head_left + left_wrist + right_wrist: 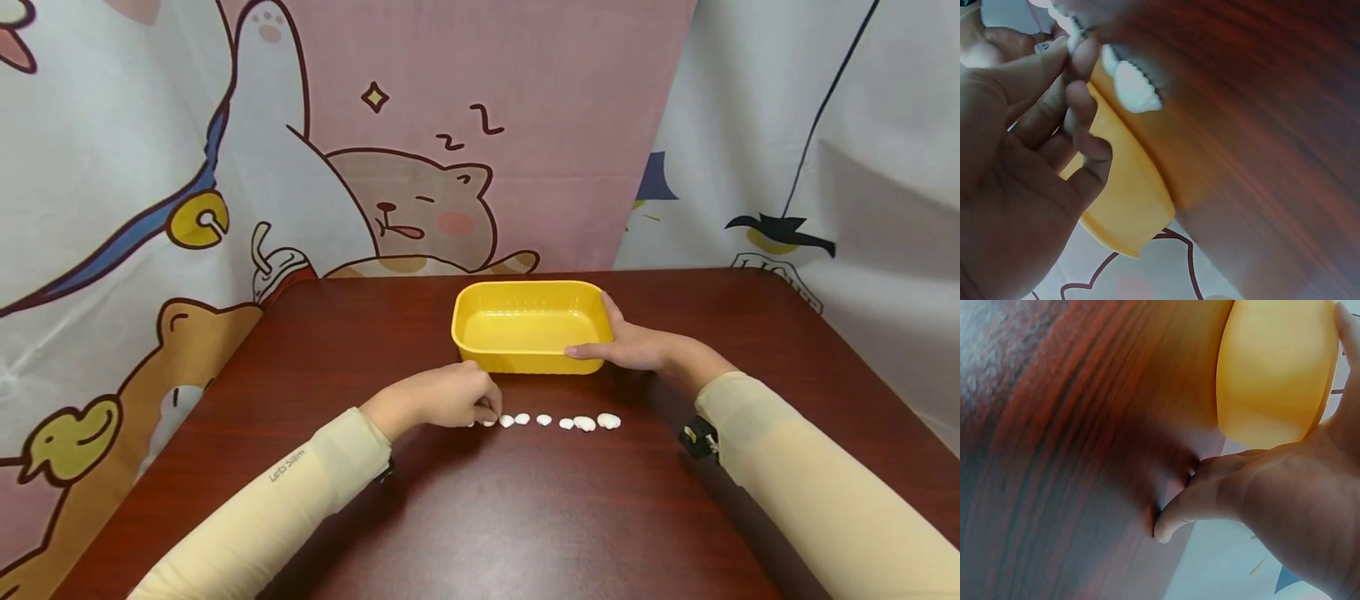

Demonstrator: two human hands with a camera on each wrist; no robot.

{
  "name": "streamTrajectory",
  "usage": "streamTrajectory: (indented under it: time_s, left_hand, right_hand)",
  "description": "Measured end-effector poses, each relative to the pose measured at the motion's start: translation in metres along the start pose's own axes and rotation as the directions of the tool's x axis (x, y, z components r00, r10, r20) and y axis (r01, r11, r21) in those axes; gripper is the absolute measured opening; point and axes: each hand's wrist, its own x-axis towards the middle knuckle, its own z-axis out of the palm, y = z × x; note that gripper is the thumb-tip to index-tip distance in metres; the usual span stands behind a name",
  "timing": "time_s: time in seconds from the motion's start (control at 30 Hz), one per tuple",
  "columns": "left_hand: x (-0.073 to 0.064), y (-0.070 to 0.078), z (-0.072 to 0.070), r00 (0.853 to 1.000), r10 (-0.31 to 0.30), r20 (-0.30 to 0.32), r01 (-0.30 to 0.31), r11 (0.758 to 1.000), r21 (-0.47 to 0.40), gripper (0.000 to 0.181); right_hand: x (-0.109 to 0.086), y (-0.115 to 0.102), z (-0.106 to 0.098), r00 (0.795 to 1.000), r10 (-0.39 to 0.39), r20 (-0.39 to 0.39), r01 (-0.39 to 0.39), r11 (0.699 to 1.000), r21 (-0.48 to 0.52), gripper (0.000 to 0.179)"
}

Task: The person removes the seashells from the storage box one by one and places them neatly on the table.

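A row of several small white seashells (543, 420) lies on the table in front of a yellow plastic basin (536, 363). My left hand (450, 396) is low over the left end of the row. In the left wrist view, its thumb and forefinger pinch a white seashell (1075, 41), while the other fingers bend loosely. Larger ribbed shells (1135, 87) lie just past it. My right hand (637, 343) rests against the basin's right front corner, thumb along the front rim and fingers stretched along the right side. Its lower fingertips (1163, 531) reach the tabletop in the right wrist view.
The dark reddish-brown wooden table (525, 517) carries the basin towards its far edge. A printed cartoon curtain (570, 133) hangs behind the table and along both sides. Dark wrist devices (699, 438) show at both cuffs.
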Motion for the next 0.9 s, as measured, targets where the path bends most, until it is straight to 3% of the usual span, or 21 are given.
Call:
streamTrajectory:
  time_s: [0.3,0.7,0.9]
  left_hand:
    - [0.0024,-0.0032,0.0024,0.997,-0.073,-0.039,0.075,0.995,0.067,0.011]
    - [-0.0038,-0.0035,-0.0020,0.996,-0.082,0.036,0.080,0.996,0.045,0.004]
    - [-0.0015,-0.0013,0.0014,0.993,-0.113,0.034,0.111,0.992,0.059,0.007]
  right_hand:
    - [0.0011,0.0005,-0.0020,1.000,0.015,-0.004,-0.015,1.000,-0.014,0.138]
    - [0.0019,0.0015,-0.0011,1.000,-0.017,-0.003,0.017,1.000,-0.008,0.133]
    - [0.0029,0.0032,-0.0009,1.000,-0.006,0.003,0.006,1.000,-0.016,0.135]
